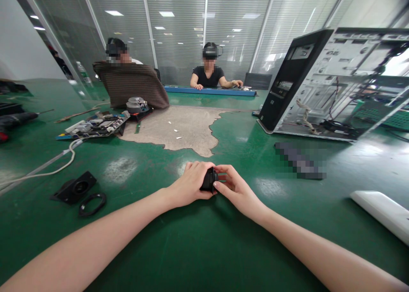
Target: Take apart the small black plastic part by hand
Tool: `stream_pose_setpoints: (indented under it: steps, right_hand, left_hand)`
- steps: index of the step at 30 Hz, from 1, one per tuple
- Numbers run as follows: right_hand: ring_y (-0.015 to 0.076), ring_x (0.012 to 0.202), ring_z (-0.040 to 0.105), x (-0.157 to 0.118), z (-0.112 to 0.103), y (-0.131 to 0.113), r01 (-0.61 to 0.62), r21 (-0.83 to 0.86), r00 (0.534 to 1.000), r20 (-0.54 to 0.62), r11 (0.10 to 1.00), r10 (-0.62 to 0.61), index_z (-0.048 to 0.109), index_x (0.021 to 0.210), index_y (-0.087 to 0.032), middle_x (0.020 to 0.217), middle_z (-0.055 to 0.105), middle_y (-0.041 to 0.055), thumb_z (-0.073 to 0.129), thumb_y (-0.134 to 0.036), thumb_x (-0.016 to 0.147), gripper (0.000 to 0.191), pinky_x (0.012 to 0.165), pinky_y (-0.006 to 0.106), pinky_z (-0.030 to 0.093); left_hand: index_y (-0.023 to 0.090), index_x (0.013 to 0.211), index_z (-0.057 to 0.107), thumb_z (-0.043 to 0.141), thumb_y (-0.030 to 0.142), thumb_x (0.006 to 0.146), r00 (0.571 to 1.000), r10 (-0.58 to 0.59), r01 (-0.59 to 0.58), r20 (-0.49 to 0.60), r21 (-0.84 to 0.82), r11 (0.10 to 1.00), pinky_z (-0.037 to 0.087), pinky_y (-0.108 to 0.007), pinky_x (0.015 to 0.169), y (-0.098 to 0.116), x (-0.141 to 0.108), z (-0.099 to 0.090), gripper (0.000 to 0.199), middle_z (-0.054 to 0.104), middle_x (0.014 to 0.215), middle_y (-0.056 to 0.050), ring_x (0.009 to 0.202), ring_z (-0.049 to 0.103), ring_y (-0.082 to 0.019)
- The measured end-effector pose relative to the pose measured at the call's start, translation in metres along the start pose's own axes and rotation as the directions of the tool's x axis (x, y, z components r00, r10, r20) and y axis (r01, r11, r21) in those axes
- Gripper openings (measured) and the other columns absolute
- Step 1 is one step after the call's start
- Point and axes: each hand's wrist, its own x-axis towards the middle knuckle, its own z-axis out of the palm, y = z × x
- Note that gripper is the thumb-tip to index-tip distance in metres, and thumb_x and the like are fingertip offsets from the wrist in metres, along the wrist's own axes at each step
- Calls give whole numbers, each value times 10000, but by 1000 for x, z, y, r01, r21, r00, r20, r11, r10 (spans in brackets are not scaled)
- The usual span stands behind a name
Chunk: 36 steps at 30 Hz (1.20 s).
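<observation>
Low over the green tabletop, my left hand (192, 183) is wrapped round a small black plastic part (207, 180), whose exact kind I cannot make out. My right hand (235, 186) meets it from the other side, thumb and fingertips around its flanged right end. Much of the part is hidden by my fingers. Off to the left lie a black plate-like part with a round opening (79, 187) and, just in front of it, a black ring (92, 215); neither hand touches them.
An opened computer case (297, 83) stands at the right, near a blurred dark object (298, 160) and a white piece (381, 211). A circuit board (99, 123), a cable (60, 169) and a power drill (15, 120) lie left. Two people sit across the table.
</observation>
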Motion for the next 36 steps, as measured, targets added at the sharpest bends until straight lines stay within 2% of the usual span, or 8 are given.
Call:
stream_pose_setpoints:
  steps: [3,6,11,17,20,25,30,36]
  right_hand:
    - [162,926,543,-1,-1,-1,-17,4,1000,22,1000,17,429,1007,-221,999,505,42,530,-232,803,228,749,318,513]
    - [148,895,552,-1,-1,-1,14,37,999,40,999,-16,433,953,-223,938,508,17,542,-214,796,191,741,301,505]
    - [143,881,543,1,1,2,53,102,998,17,993,-55,449,891,-223,895,484,3,509,-234,824,91,688,276,513]
    - [156,931,542,2,-2,1,-16,32,1000,-18,999,17,438,985,-225,1009,499,30,542,-243,798,215,762,310,498]
    - [154,909,556,1,-2,0,-40,33,999,8,999,40,438,1003,-223,1004,518,36,538,-260,798,231,767,316,494]
    - [141,891,558,0,-1,0,14,77,999,43,997,-18,431,921,-230,914,525,0,578,-227,772,209,779,305,482]
    - [132,839,550,0,-1,1,9,98,1000,28,995,-12,432,904,-226,866,505,-4,529,-265,812,139,702,280,505]
    - [154,929,541,1,-1,1,-7,45,1000,7,999,6,433,1013,-229,997,508,33,538,-256,806,234,787,324,495]
  left_hand:
    - [191,1134,301,637,294,694,1000,2,-2,-3,0,1000,306,-359,808,0,-1,0,563,508,1044,-58,923,473,-227]
    - [195,1131,302,638,288,689,1000,6,-6,2,-2,1000,306,-359,807,1,-1,0,562,506,1049,-59,927,472,-229]
    - [198,1128,304,640,301,689,1000,-1,1,6,1,1000,306,-362,805,1,0,-1,562,509,1054,-62,925,474,-232]
    - [193,1142,293,648,299,684,1000,2,-2,0,5,1000,310,-363,802,1,0,0,589,509,1059,-62,929,472,-233]
    - [196,1140,293,644,298,687,1000,2,-2,1,4,1000,311,-367,803,0,0,0,583,510,1056,-60,926,475,-233]
    - [196,1130,297,642,268,681,1000,3,-3,9,10,1000,312,-368,802,1,-1,-1,571,510,1056,-63,917,477,-231]
    - [195,1129,304,632,295,693,1000,0,0,2,7,1000,312,-364,803,1,-1,-1,555,512,1053,-64,922,477,-231]
    - [202,1142,303,631,300,691,1000,-3,3,-1,-13,1000,312,-368,805,2,0,-1,566,515,1049,-63,927,481,-236]
